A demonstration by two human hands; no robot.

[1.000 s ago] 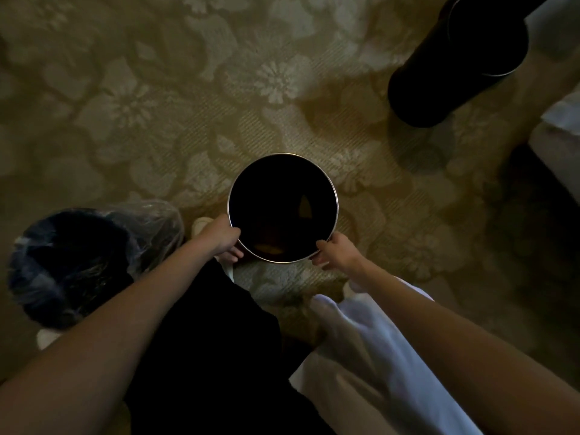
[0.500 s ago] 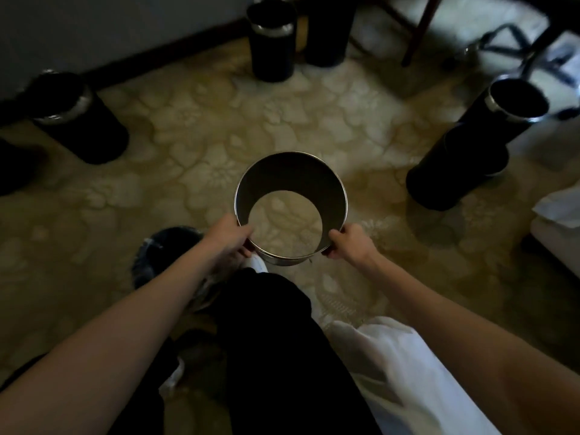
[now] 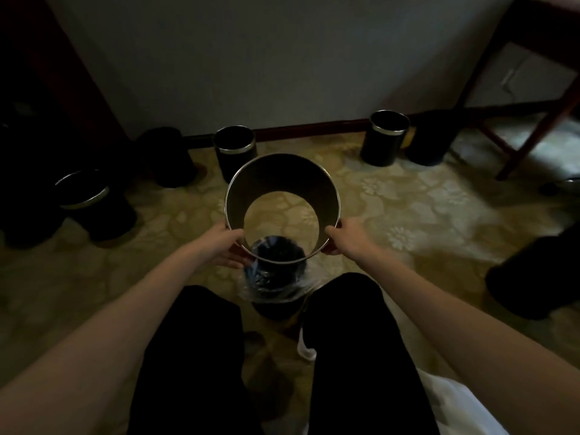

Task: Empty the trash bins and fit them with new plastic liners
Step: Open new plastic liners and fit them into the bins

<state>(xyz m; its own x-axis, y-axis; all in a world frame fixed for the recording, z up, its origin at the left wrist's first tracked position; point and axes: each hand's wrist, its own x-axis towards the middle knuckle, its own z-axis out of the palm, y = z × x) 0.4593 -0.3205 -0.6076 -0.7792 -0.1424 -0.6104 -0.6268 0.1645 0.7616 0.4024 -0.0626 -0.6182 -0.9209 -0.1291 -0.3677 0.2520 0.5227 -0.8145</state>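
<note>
Head view: I log left hand (image 3: 224, 246) and right hand (image 3: 346, 237) curled on an open-ended metal sleeve (image 3: 282, 174) above the lined bin (image 3: 273, 290), contents unreadable.

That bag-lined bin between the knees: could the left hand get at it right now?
Probably not at once: the left hand and right hand both grip the metal ring, held over the lined bin. Nothing else blocks it once the ring is let go.

Dim room, floral carpet (image 3: 408, 199), grey wall (image 3: 266, 58)
</note>
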